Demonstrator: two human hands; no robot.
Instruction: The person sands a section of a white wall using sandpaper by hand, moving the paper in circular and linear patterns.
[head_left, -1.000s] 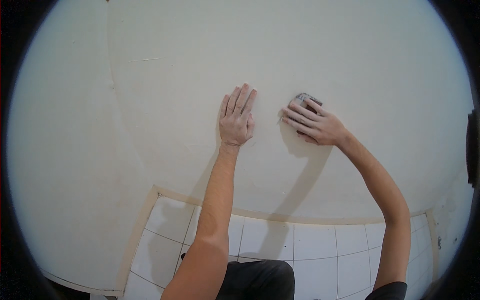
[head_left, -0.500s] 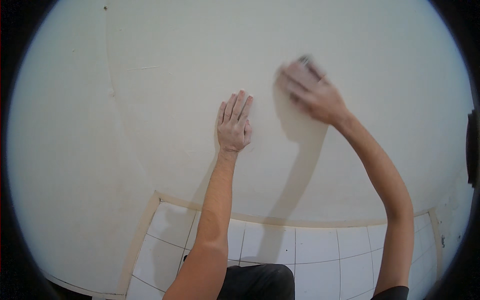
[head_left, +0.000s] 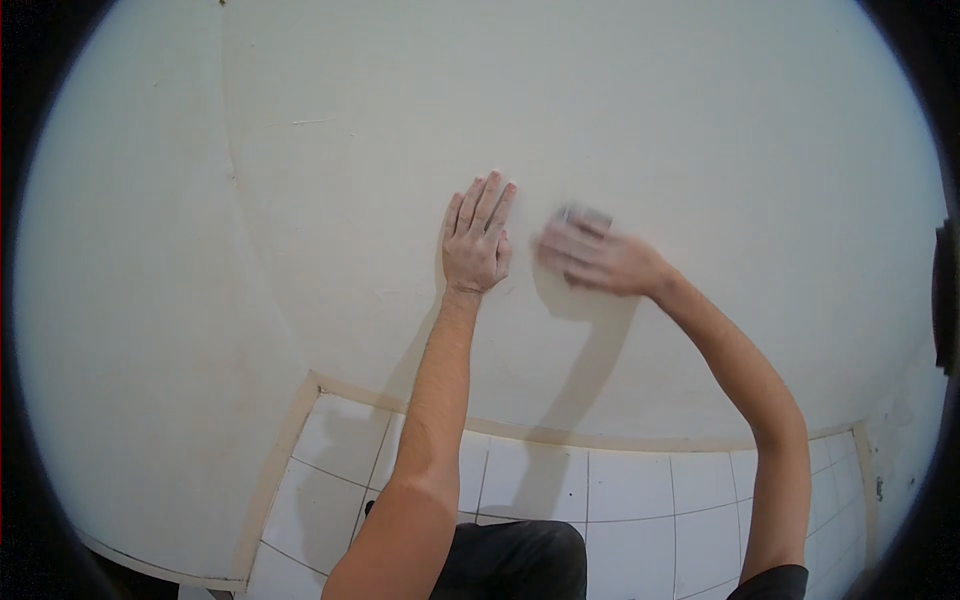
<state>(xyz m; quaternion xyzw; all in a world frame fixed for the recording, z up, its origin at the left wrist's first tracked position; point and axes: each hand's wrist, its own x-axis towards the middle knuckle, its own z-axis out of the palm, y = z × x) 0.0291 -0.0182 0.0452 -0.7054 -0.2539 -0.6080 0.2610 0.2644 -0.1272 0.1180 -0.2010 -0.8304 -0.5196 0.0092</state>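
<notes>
Pale wall (head_left: 700, 150): plain upright surface filling most of the view
Tiled floor (head_left: 630, 485): white squares, thin dark joints, at the foot of the wall
Skirting strip (head_left: 640, 441): beige, edging wall and tiles
Dark-clad knee (head_left: 520, 560): at the lower edge
Left hand (head_left: 476, 245): open, laid against the wall, fingers upward, apparently bracing; best placed clear of the pad's path
Right hand (head_left: 600, 262): blurred, fingers curved over the grey pad, gripping it; pressure probably best spread across all fingers
Grey pad (head_left: 592, 218): under the right hand, right of the left hand, seemingly against the wall; likely works best flat, with light overlapping strokes, no corner digging in
Thin pale mark (head_left: 312, 122): on the wall, up and left of the left hand
</notes>
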